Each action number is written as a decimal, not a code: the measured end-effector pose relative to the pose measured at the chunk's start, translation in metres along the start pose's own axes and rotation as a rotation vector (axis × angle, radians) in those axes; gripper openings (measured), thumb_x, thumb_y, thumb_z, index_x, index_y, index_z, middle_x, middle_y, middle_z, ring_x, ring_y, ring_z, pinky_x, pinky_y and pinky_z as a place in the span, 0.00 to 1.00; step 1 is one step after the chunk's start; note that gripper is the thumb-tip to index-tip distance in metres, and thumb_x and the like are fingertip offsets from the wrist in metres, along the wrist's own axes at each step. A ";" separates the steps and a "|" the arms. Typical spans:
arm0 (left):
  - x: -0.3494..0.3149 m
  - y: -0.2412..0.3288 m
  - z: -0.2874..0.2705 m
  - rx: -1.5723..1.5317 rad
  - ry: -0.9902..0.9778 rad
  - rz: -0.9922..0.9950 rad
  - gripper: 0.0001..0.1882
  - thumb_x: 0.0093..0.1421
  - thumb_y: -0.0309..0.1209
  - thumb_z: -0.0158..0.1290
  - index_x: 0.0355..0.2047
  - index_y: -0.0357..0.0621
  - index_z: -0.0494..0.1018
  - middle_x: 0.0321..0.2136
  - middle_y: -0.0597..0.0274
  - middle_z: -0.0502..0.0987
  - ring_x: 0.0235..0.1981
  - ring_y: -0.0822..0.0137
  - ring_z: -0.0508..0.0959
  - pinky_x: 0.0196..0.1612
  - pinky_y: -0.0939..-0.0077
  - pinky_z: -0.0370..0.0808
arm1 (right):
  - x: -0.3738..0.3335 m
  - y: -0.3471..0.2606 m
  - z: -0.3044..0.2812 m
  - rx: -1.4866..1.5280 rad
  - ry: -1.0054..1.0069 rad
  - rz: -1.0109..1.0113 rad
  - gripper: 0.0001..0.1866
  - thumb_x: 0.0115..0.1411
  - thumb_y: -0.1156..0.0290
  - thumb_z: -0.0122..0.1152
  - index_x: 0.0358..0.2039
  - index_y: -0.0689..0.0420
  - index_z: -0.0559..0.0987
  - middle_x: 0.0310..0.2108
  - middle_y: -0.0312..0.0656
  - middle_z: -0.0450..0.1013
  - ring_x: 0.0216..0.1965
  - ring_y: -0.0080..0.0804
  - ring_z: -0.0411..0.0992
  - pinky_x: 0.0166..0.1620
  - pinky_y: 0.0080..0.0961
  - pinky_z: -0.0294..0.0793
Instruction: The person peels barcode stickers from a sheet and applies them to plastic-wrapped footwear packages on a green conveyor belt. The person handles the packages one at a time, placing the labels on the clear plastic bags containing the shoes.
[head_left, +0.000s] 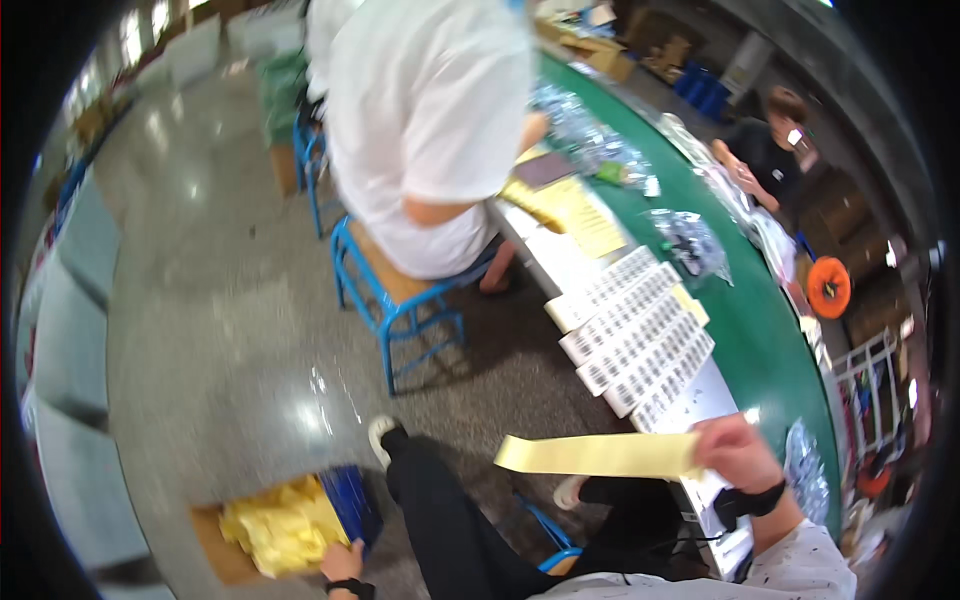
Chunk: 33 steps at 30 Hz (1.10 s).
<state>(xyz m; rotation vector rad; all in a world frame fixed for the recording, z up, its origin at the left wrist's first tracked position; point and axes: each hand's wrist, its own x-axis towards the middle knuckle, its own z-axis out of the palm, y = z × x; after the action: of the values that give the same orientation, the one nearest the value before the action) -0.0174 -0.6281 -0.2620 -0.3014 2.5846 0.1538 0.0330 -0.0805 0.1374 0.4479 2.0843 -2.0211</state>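
Observation:
My right hand [738, 452] is closed on one end of a long pale yellow paper strip [590, 456], which stretches out to the left above my legs. The strip hangs over the near edge of the bench, close to several white sheets of dark printed labels [635, 335]. Low on the left, my left hand [343, 562] is beside the near corner of an open cardboard box [222, 560] on the floor. Its fingers look loosely apart, with nothing visible in them. Crumpled yellow paper [280, 525] fills the box.
A person in white [430, 120] sits ahead on a blue-framed stool [385, 285]. A green work surface [745, 320] runs along the right, bearing clear plastic bags [690, 245] and yellow sheets [585, 215]. Across it sits another person [765, 150]. Pale panels [75, 320] line the left.

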 end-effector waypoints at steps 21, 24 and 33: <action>0.070 0.293 0.033 -0.043 -0.041 0.382 0.20 0.54 0.42 0.56 0.32 0.34 0.80 0.33 0.37 0.79 0.40 0.42 0.79 0.44 0.54 0.75 | -0.155 0.220 -0.117 0.453 1.285 -0.117 0.02 0.61 0.76 0.53 0.34 0.58 0.74 0.24 0.33 0.70 0.17 0.15 0.65 0.19 0.11 0.65; 0.088 0.328 0.033 -0.067 -0.082 0.396 0.21 0.55 0.44 0.57 0.33 0.34 0.80 0.34 0.38 0.79 0.41 0.43 0.79 0.45 0.56 0.76 | -0.149 0.219 -0.115 0.481 1.323 -0.135 0.02 0.62 0.77 0.52 0.33 0.59 0.74 0.23 0.33 0.70 0.16 0.15 0.65 0.19 0.11 0.64; 0.099 0.402 0.000 -0.042 -0.049 0.370 0.26 0.54 0.49 0.56 0.34 0.32 0.79 0.35 0.35 0.79 0.41 0.44 0.80 0.44 0.57 0.77 | -0.143 0.207 -0.112 0.511 1.371 -0.210 0.02 0.61 0.76 0.53 0.32 0.59 0.75 0.24 0.33 0.70 0.17 0.16 0.65 0.20 0.12 0.63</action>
<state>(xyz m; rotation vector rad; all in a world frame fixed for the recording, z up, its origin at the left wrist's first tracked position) -0.1982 -0.2570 -0.2930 0.1676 2.5666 0.3429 0.2468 0.0243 -0.0016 2.3059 2.0480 -2.7202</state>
